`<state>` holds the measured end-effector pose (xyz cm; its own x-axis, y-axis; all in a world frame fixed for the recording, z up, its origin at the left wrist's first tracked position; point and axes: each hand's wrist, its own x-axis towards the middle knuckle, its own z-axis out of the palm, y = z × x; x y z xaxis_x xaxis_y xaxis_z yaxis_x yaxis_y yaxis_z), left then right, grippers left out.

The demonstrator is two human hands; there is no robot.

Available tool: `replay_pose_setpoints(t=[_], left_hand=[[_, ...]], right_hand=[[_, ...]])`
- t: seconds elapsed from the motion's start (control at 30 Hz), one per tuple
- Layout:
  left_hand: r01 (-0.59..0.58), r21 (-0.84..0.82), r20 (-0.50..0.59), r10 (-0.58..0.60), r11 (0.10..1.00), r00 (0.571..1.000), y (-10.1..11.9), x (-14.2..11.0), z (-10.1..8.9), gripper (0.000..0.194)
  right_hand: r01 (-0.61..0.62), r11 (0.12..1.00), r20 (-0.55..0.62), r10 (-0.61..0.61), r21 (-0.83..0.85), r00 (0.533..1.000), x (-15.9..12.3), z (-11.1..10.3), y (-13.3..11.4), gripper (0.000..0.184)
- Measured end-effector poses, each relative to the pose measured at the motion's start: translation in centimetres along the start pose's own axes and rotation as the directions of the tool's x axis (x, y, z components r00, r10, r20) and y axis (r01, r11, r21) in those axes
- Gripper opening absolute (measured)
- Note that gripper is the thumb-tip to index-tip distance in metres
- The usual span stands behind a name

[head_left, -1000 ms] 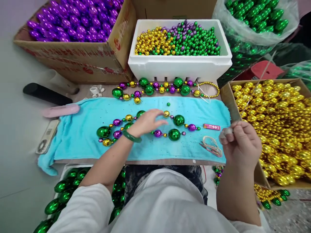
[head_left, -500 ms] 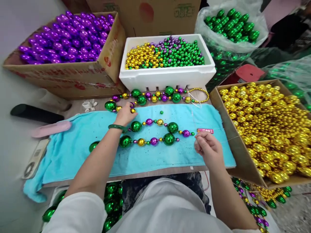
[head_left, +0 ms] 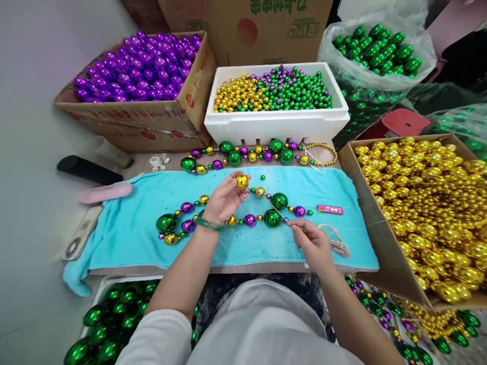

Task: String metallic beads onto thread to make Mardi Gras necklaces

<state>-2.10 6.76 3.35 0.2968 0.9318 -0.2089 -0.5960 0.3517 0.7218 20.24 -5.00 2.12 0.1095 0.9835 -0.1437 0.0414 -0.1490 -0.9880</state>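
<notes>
My left hand (head_left: 224, 198), a green bangle on its wrist, pinches a gold bead (head_left: 242, 181) above the blue towel (head_left: 236, 248). My right hand (head_left: 312, 242) is closed on the end of a thin needle (head_left: 274, 208), which points up and left toward that bead. Beneath both hands lies a looped strand of beads with large green beads (head_left: 272, 218), purple beads (head_left: 249, 220) and gold ones. A single small green bead (head_left: 263, 177) rests apart on the towel. Behind it is a second bead strand (head_left: 235, 158) with a gold bead loop (head_left: 321, 146).
A carton of purple beads (head_left: 140, 124) stands back left, a white foam box (head_left: 274, 119) of small beads at the centre. Gold beads fill a carton (head_left: 391, 253) at right. A pink-red packet (head_left: 330, 209) and pale cord (head_left: 337, 243) lie on the towel.
My left hand has come right from the far strand's left end, and a gold bead shows in its fingers. My right hand has shifted left, with the needle now visible. The view has shifted slightly.
</notes>
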Motion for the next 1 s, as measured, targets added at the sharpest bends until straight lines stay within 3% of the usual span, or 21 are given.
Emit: replay_pose_setpoints(t=[0.4, 0.6, 0.77, 1.0], left_hand=[[-0.101, 0.118, -0.002, 0.102, 0.988, 0.995, 0.6, -0.9, -0.3, 0.039], [-0.212, 0.326, 0.074, 0.198, 0.921, 0.977, 1.3, -0.8, -0.3, 0.048], [-0.183, 0.494, 0.132, 0.135, 0.85, 0.982, 1.3, -0.9, 0.8, 0.044], [-0.208, 0.41, 0.073, 0.196, 0.888, 0.978, -0.2, -0.7, 2.5, 0.047]], right_hand=[[0.041, 0.999, 0.042, -0.041, -0.004, 0.998, -0.7, 0.1, -0.6, 0.026], [0.047, 0.996, 0.017, -0.046, -0.08, 0.999, -0.5, -1.0, -0.6, 0.025], [0.06, 0.994, 0.037, -0.057, -0.087, 0.998, 0.1, -1.4, -0.4, 0.026], [0.005, 1.0, 0.058, -0.006, 0.019, 0.998, 0.6, -1.0, 0.5, 0.032]])
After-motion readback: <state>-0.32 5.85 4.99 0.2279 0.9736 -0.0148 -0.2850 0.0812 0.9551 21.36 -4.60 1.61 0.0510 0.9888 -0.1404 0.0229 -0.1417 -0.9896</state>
